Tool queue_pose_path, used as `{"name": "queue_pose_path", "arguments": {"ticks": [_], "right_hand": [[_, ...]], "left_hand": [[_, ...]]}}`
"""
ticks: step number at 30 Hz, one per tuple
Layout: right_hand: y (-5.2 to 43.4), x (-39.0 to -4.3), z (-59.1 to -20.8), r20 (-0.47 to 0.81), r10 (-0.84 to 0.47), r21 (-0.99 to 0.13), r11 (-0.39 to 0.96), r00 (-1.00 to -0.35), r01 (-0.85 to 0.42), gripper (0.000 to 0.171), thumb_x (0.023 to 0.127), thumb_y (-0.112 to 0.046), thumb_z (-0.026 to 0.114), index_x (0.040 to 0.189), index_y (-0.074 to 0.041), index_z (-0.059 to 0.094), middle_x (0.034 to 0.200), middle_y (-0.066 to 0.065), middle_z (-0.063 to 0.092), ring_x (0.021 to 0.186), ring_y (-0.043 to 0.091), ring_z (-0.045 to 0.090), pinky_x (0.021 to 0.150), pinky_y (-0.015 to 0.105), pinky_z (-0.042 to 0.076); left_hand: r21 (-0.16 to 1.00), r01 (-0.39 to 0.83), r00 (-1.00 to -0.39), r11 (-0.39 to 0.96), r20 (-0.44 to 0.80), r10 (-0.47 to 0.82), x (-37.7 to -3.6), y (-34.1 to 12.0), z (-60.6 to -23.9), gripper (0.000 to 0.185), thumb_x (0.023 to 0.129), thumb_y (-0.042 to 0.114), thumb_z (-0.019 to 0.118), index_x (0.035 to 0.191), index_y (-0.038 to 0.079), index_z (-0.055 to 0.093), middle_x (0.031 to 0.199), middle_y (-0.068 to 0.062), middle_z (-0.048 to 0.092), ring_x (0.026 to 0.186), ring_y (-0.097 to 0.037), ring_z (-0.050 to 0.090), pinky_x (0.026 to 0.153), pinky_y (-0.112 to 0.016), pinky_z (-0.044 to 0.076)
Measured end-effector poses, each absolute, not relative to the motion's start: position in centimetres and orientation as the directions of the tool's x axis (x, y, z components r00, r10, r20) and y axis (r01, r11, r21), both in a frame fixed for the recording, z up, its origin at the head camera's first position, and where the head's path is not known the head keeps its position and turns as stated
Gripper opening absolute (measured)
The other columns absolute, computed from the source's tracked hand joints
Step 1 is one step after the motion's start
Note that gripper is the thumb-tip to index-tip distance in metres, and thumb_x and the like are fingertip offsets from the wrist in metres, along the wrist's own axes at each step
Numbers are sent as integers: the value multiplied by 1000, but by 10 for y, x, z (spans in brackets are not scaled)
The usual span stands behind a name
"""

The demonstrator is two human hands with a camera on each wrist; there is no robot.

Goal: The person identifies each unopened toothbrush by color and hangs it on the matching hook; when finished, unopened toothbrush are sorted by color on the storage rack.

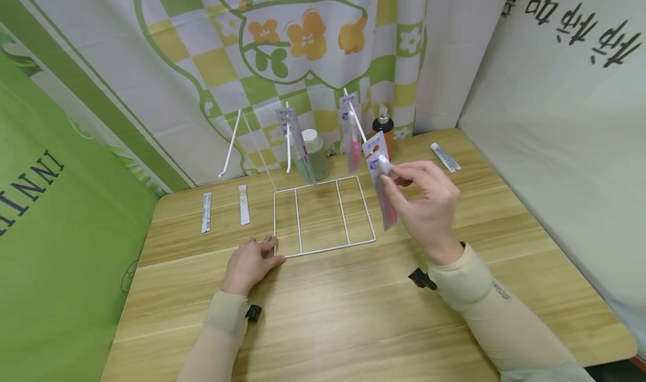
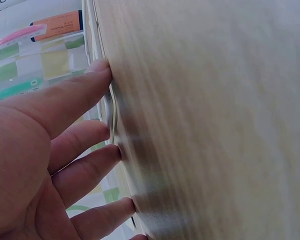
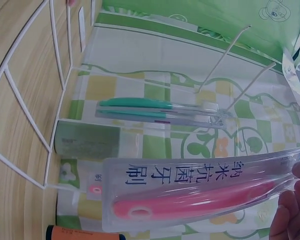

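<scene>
My right hand (image 1: 426, 197) pinches the top of a packaged pink toothbrush (image 3: 190, 200). Its package hangs at the front tip of the right hook (image 1: 357, 121) of a white wire rack; whether the hook passes through it I cannot tell. Farther back on that hook hangs another packaged pink toothbrush (image 1: 351, 141). Packaged green toothbrushes (image 3: 140, 107) hang from the middle hook (image 1: 288, 146), while the left hook (image 1: 231, 145) is bare. With extended fingers, my left hand (image 1: 248, 265) rests at the front left corner of the rack's base (image 1: 323, 249), thumb and fingertips touching the tabletop.
Behind the rack stand a grey-green bottle (image 1: 317, 156) with a white cap and an orange bottle (image 1: 383, 128) with a dark top. Two slim packets (image 1: 206, 212) lie left of the rack, and a small tube (image 1: 446, 157) lies at the back right. A patterned curtain (image 1: 308, 40) hangs behind.
</scene>
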State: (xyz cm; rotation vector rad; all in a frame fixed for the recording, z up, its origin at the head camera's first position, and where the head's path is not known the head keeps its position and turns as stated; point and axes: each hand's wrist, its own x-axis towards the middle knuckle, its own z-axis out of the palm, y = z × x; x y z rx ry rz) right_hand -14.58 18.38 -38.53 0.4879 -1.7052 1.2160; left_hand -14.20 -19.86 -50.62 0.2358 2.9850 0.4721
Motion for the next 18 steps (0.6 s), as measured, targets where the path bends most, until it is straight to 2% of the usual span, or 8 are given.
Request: {"name": "queue_pose_path", "arguments": {"ticks": [18], "right_hand": [[178, -168, -390, 844, 193, -527, 463, -500, -713, 14, 86, 4, 87, 98, 6, 81, 94, 20, 77, 74, 32, 71, 77, 15, 55]], "left_hand": [[318, 132, -982, 939, -89, 169, -142, -199, -507, 64, 94, 49, 83, 147, 17, 69, 153, -8, 62, 142, -54, 52, 110, -68, 47]]}}
